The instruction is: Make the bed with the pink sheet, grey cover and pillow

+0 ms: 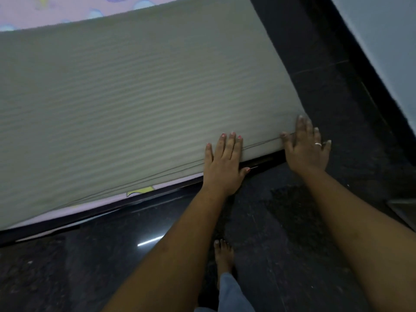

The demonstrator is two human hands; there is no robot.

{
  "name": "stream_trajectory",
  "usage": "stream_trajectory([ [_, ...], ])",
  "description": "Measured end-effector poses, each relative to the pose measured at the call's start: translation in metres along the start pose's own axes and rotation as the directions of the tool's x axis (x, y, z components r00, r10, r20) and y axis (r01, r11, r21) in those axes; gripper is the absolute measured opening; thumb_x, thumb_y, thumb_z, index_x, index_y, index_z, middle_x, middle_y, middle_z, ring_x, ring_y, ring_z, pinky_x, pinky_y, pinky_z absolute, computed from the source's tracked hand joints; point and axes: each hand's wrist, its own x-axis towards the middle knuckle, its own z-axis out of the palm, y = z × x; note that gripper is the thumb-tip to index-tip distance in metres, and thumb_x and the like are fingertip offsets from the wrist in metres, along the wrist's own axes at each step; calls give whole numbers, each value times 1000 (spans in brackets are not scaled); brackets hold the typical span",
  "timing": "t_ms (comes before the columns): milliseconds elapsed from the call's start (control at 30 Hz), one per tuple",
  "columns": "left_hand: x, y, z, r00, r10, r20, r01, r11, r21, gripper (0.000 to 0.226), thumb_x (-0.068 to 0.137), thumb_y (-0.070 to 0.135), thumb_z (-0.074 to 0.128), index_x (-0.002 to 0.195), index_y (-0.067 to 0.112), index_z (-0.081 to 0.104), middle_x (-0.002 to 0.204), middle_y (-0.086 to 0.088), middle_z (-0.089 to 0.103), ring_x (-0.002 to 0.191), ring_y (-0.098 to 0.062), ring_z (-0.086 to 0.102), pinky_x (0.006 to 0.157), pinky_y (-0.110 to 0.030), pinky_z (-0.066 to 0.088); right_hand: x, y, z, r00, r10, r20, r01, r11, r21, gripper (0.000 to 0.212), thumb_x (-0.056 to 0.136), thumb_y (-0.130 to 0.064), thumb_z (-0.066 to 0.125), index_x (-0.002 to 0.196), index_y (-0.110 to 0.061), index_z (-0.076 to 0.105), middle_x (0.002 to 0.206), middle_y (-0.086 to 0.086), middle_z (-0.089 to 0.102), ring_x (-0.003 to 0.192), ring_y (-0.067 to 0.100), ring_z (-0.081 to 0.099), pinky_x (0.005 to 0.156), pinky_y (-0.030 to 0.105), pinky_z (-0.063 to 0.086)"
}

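The grey ribbed cover (pixel 135 97) lies spread flat over the bed and fills most of the view. The pink printed sheet (pixel 56 10) shows beyond its far edge and as a thin strip (pixel 144 191) under its near edge. My left hand (pixel 225 161) lies flat with straight fingers on the cover's near hem. My right hand (pixel 307 145), wearing a ring, presses flat on the cover's near right corner. No pillow is in view.
A dark bed frame rail (pixel 101 212) runs along the near side of the mattress. Dark glossy floor (pixel 67 266) surrounds the bed. My bare foot (pixel 222 255) stands on it close to the rail. A pale wall (pixel 387 41) rises at the right.
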Motion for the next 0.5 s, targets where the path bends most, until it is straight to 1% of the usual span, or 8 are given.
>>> stream_trajectory([
  [67,2,10,3,1000,1,6,-1,1000,6,80,96,51,36,150,18,-13,158,-2,-18,145,-21,-17,113,-48,-13,1,17,-2,992,109,63,-108,994,-26,67,94,-64,13,152,-32,8,160,-7,7,147,22,1,115,57,-1],
  [100,2,13,5,1000,-2,9,2,1000,12,81,96,50,36,150,17,-14,158,-2,-19,145,-22,-18,113,-47,-13,-2,24,-1,992,111,66,-106,992,-70,65,95,-62,12,152,-32,10,160,-8,6,147,22,-1,114,59,0],
  [167,1,15,4,1000,-1,9,0,1000,15,81,96,49,36,150,18,-15,157,-3,-20,145,-22,-19,114,-46,-13,-8,32,1,996,78,49,-73,993,-92,62,97,-59,14,152,-32,11,160,-7,6,147,21,-2,114,59,0],
  [267,-4,11,5,999,34,6,-34,999,16,77,97,45,36,150,20,-13,158,0,-18,145,-20,-16,115,-43,-10,-24,31,7,998,54,42,-53,998,-37,62,97,-57,17,153,-29,11,160,-4,7,147,21,-3,113,58,-2],
  [367,-13,3,3,997,67,-27,-66,997,28,73,99,42,35,150,21,-12,159,3,-14,146,-18,-13,117,-44,-4,-39,24,11,999,0,42,1,999,-35,62,98,-54,21,153,-27,11,160,-4,7,147,20,-3,113,59,-1],
  [433,-29,-7,2,999,30,-33,-29,999,43,72,99,42,34,150,22,-12,159,4,-13,146,-17,-13,117,-46,-2,-56,18,15,999,-5,53,7,999,-49,61,99,-53,21,153,-26,9,160,-5,6,147,19,-4,113,58,0],
  [467,-41,-10,2,1000,-12,-20,13,999,38,72,99,42,34,150,23,-13,159,5,-13,146,-16,-13,116,-47,-3,-67,15,15,998,-12,65,15,999,-44,61,99,-53,21,153,-27,8,160,-6,6,147,19,-4,113,58,0],
  [500,-53,-17,2,999,-34,-18,35,998,57,72,99,42,34,150,24,-13,159,6,-13,146,-16,-12,116,-48,-3,-76,12,17,996,-48,81,54,996,-70,61,99,-53,21,153,-28,8,160,-6,5,147,19,-4,113,59,0],
])
